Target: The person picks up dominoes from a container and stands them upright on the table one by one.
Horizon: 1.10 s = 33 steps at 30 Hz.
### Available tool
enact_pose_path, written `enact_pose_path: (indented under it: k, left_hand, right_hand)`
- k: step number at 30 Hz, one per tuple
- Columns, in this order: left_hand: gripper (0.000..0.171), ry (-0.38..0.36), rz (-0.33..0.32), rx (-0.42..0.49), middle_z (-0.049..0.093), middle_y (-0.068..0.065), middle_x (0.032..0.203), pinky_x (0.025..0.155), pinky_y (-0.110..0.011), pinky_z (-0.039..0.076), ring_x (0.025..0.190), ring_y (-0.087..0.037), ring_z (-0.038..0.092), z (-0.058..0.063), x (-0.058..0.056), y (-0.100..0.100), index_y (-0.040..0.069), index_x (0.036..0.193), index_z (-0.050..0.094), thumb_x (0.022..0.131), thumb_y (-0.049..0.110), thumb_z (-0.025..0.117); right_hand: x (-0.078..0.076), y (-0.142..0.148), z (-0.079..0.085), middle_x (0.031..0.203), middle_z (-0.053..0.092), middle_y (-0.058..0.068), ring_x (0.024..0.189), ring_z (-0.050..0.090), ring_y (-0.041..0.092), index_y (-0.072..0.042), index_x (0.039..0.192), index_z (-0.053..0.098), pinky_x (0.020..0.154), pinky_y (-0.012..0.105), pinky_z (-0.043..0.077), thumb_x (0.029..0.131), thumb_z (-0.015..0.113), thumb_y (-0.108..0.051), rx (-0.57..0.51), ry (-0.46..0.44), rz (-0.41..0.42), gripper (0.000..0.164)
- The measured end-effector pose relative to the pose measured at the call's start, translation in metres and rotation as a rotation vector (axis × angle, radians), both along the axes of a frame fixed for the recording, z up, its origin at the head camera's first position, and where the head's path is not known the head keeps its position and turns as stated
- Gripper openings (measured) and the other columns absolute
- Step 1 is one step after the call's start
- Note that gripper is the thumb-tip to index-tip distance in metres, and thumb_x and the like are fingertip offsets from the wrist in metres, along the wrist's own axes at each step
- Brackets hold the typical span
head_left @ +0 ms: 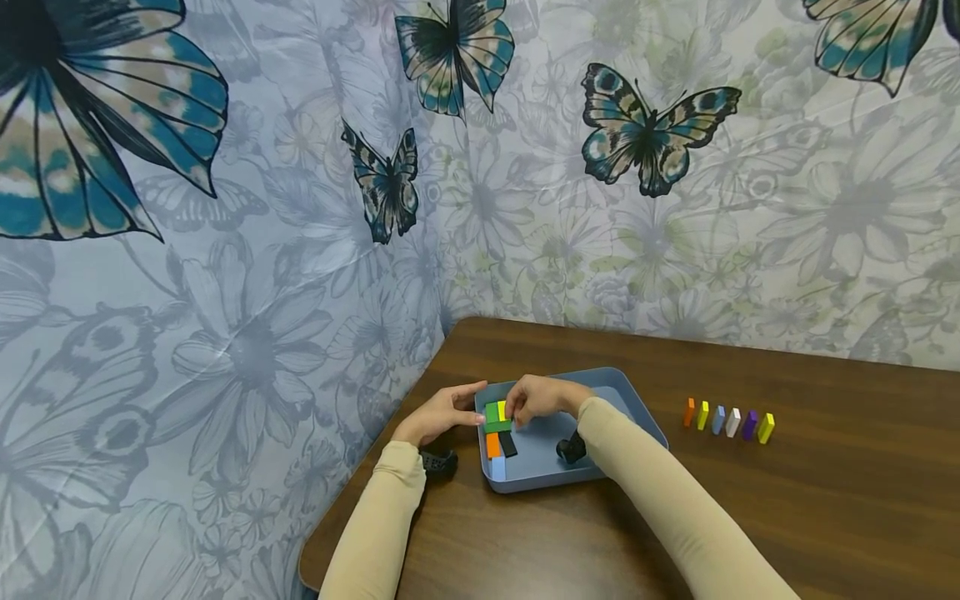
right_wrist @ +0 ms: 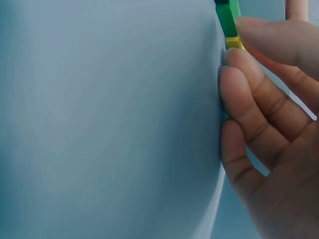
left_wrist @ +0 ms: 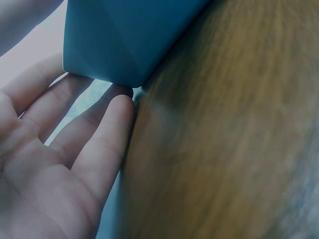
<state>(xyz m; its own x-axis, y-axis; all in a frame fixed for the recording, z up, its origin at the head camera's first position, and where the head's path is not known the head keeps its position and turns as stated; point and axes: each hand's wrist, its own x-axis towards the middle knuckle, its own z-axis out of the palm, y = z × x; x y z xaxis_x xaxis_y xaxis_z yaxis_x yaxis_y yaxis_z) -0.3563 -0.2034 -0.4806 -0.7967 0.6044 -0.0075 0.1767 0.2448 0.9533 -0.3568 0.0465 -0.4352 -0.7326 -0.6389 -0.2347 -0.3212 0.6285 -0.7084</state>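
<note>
A blue-grey tray (head_left: pixel 536 483) lies on the table, with flat coloured blocks along its left side. Beside its left wall, my left hand (head_left: pixel 438 415) has fairly straight fingers, with the thumb reaching the rim by the green blocks (head_left: pixel 492 421). The left wrist view shows fingertips right at the tray wall (left_wrist: pixel 124 45). Over the tray, my right hand (head_left: pixel 542 396) has curled fingers and pinches at a yellow block (right_wrist: pixel 233 43), its thumb against the green block (right_wrist: pixel 228 20); fingers partly hide both. Nearer me in the tray lie black (head_left: pixel 507 444), orange (head_left: pixel 492 446) and light blue (head_left: pixel 498 468) blocks.
Right of the tray, several blocks (head_left: pixel 732 422) stand upright in a row: orange, yellow, blue, white, purple and yellow. The wooden table (head_left: pixel 840 483) meets butterfly-patterned walls at the back. Black wrist devices (head_left: pixel 440 464) sit under both forearms.
</note>
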Motion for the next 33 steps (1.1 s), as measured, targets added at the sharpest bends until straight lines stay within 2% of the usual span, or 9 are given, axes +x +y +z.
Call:
enact_pose_path:
  k: [6,13,19,33]
  left_hand:
    - [0.074,0.002,0.000,-0.007,0.030,-0.012,0.164,0.116,-0.050,0.037,0.151,-0.037,0.029,0.001,0.001,-0.001,0.010,0.157,0.035,0.093,0.012,0.072]
    - [0.073,0.003,-0.001,-0.008,0.029,-0.010,0.164,0.116,-0.050,0.039,0.151,-0.037,0.029,0.002,0.002,-0.002,0.011,0.156,0.035,0.093,0.012,0.072]
    - [0.074,0.004,-0.011,-0.005,0.029,-0.011,0.164,0.116,-0.051,0.039,0.150,-0.038,0.030,0.002,0.002,-0.002,0.009,0.157,0.034,0.093,0.011,0.071]
    - [0.073,-0.002,-0.005,0.003,0.031,-0.011,0.164,0.117,-0.049,0.038,0.151,-0.036,0.029,0.002,0.001,-0.002,0.009,0.156,0.035,0.093,0.010,0.072]
  right_hand:
    - [0.001,-0.002,0.000,0.082,0.069,0.000,0.074,0.056,0.012,-0.005,0.096,0.074,0.070,0.024,0.047,0.086,0.071,0.004,0.015,0.015,0.020,0.013]
    - [0.002,-0.009,-0.001,0.072,0.061,-0.003,0.066,0.049,0.011,-0.005,0.095,0.073,0.062,0.023,0.041,0.085,0.073,0.003,0.034,0.048,0.039,0.013]
    - [0.005,-0.013,-0.003,0.077,0.059,-0.003,0.070,0.049,0.011,-0.010,0.091,0.072,0.064,0.023,0.041,0.084,0.078,-0.003,0.078,0.080,0.010,0.011]
    - [0.007,-0.012,-0.004,0.081,0.062,-0.001,0.076,0.052,0.014,-0.011,0.085,0.071,0.067,0.026,0.043,0.083,0.077,-0.007,0.100,0.099,-0.053,0.008]
